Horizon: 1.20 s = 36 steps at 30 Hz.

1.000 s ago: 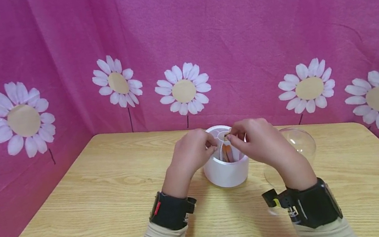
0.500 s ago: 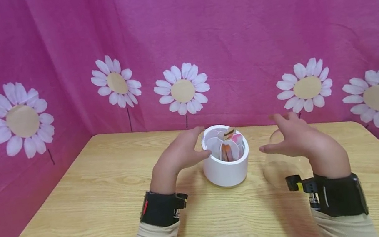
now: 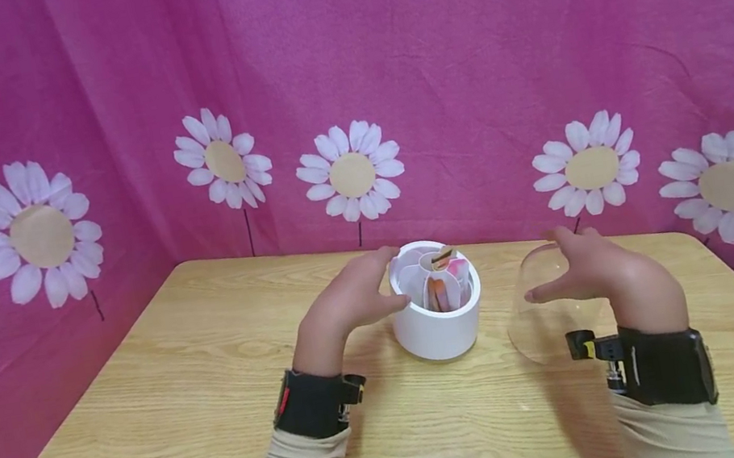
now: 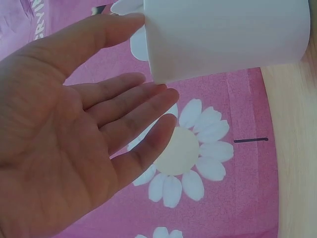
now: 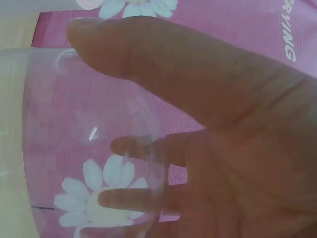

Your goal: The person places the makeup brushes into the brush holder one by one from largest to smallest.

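A white round organizer (image 3: 437,331) with petal-shaped compartments stands on the table. Inside are an orange-brown item (image 3: 441,294), a small brown piece (image 3: 444,256) near the centre, and a pink-and-white piece (image 3: 460,270) on the right. My left hand (image 3: 353,297) is at its left side, fingers loosely extended; in the left wrist view the thumb tip meets the edge of the white wall. On the right stands a clear dome cover (image 3: 552,323). My right hand (image 3: 603,269) spreads around its upper part, thumb in front and fingers seen through the plastic in the right wrist view.
The wooden table (image 3: 173,427) has rounded back corners. Close behind it hangs a magenta cloth (image 3: 428,71) with white paper daisies (image 3: 352,174), and the cloth continues along the left side.
Both hands have left the organizer's inside, where fingers held a small brown piece. The left hand settled at its left side; the right moved right to the dome. The brown piece now lies near the centre.
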Tool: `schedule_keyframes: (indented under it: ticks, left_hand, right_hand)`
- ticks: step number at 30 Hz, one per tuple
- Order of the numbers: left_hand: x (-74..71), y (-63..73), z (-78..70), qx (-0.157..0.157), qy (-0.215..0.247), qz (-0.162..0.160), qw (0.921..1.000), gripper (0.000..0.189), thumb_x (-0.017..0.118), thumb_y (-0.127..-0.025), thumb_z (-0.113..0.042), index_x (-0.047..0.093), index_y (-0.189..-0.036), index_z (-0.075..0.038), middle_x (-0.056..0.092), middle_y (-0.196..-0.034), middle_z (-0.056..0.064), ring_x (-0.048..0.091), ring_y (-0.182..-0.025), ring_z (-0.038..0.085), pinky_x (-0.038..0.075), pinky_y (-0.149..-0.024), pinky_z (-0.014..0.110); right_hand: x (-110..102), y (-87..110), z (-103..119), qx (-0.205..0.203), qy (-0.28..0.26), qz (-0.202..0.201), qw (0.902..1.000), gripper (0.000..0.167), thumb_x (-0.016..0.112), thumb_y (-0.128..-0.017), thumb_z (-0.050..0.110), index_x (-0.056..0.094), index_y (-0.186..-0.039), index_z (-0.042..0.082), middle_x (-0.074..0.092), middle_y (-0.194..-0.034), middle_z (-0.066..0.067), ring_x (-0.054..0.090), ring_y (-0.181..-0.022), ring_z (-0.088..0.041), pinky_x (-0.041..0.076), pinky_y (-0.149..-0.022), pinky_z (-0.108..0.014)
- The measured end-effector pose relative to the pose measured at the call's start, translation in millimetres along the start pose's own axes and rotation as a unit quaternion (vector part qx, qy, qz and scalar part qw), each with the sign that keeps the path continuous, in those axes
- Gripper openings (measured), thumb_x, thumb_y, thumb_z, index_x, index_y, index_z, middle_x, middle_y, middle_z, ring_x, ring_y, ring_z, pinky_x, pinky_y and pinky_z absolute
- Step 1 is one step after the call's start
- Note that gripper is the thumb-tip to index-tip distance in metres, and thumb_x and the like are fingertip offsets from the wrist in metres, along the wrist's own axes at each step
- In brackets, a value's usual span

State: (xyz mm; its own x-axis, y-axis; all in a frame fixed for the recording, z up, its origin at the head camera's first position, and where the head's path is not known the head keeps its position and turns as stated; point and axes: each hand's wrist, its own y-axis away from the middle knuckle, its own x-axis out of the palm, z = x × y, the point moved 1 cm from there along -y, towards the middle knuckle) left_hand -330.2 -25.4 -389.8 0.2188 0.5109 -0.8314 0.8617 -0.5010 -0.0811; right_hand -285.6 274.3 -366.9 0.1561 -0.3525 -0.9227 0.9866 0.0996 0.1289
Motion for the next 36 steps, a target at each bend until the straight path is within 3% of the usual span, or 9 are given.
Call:
schedule_keyframes:
  ticks: [8,13,15,19,22,26,30,33,36]
  left_hand:
    - [-0.1,-1.1,-0.1,0.001,-0.003,-0.002,1.0,0.066,0.079,-0.088,-0.013,0.048,-0.146,-0.001,0.057,-0.143,0.014,0.052,-0.134,0.027,0.041,-0.112,0.041]
    - [0.2,-0.6,-0.7,-0.003,-0.002,-0.001,1.0,0.065,0.079,-0.089,-0.013,0.049,-0.146,-0.001,0.057,-0.143,0.014,0.052,-0.133,0.027,0.042,-0.112,0.042]
    - [0.2,-0.2,-1.2,-0.001,0.001,-0.001,1.0,0.065,0.078,-0.089,-0.013,0.048,-0.146,-0.001,0.057,-0.143,0.014,0.052,-0.133,0.027,0.043,-0.111,0.042]
    - [-0.3,-0.3,-1.8,0.01,0.002,-0.003,0.9999,0.065,0.078,-0.089,-0.012,0.048,-0.145,0.0,0.059,-0.14,0.014,0.055,-0.13,0.028,0.044,-0.109,0.042]
    - [-0.5,-1.0,-1.3,0.018,0.006,-0.006,0.9998,0.064,0.078,-0.089,-0.011,0.047,-0.144,0.0,0.061,-0.136,0.014,0.057,-0.127,0.027,0.046,-0.108,0.041]
    - [-0.5,-1.5,-0.4,0.023,0.022,-0.005,0.9995,0.063,0.077,-0.089,-0.009,0.045,-0.143,0.0,0.062,-0.133,0.014,0.058,-0.126,0.027,0.047,-0.107,0.041]
    - [-0.6,-1.3,0.2,0.021,0.036,0.0,0.9992,0.064,0.075,-0.089,-0.007,0.043,-0.144,-0.001,0.061,-0.135,0.014,0.056,-0.128,0.027,0.046,-0.108,0.042]
    - [-0.9,-1.5,0.6,0.019,0.037,0.002,0.9991,0.065,0.075,-0.089,-0.007,0.042,-0.144,0.0,0.06,-0.136,0.015,0.056,-0.129,0.028,0.045,-0.108,0.042]
    - [-1.3,-2.0,2.4,0.025,0.04,0.0,0.9989,0.065,0.074,-0.089,-0.005,0.042,-0.144,0.001,0.061,-0.135,0.016,0.056,-0.128,0.028,0.045,-0.108,0.042]
  right_hand:
    - [1,-3.7,2,-0.056,0.004,-0.019,0.9982,0.097,0.084,-0.08,0.042,0.034,-0.147,-0.007,0.046,-0.142,-0.036,0.042,-0.13,-0.055,0.039,-0.101,-0.069]
    - [-8,-1.1,11,-0.083,-0.007,-0.147,0.9857,0.096,0.084,-0.079,0.039,0.032,-0.153,0.004,0.044,-0.141,-0.034,0.044,-0.126,-0.053,0.032,-0.093,-0.078]
    - [-12,1.9,16,-0.094,-0.04,-0.227,0.9684,0.096,0.084,-0.079,0.036,0.032,-0.154,0.007,0.044,-0.142,-0.032,0.046,-0.123,-0.05,0.034,-0.088,-0.077]
    - [-18,6.6,30,-0.121,-0.138,-0.359,0.915,0.093,0.084,-0.08,0.026,0.033,-0.155,0.01,0.044,-0.146,-0.024,0.049,-0.119,-0.043,0.042,-0.092,-0.061]
    - [-19,8.7,40,-0.118,-0.191,-0.42,0.8794,0.086,0.084,-0.08,0.025,0.039,-0.152,0.012,0.046,-0.148,-0.014,0.054,-0.116,-0.036,0.047,-0.091,-0.037]
    - [-16,11.1,54,-0.121,-0.226,-0.46,0.85,0.077,0.085,-0.079,0.024,0.047,-0.144,0.01,0.051,-0.139,-0.009,0.059,-0.112,-0.027,0.045,-0.083,-0.016]
    - [-8,9.4,68,-0.149,-0.24,-0.453,0.8453,0.071,0.084,-0.081,0.023,0.048,-0.14,0.004,0.051,-0.135,-0.013,0.059,-0.112,-0.027,0.049,-0.092,-0.031]
    - [-2,5.0,76,-0.168,-0.234,-0.44,0.8504,0.072,0.083,-0.081,0.025,0.048,-0.139,0.003,0.051,-0.134,-0.016,0.055,-0.114,-0.031,0.047,-0.094,-0.048]
    - [6,-1.0,84,-0.183,-0.216,-0.439,0.853,0.073,0.084,-0.08,0.025,0.048,-0.139,0.001,0.05,-0.132,-0.021,0.051,-0.115,-0.032,0.046,-0.093,-0.053]
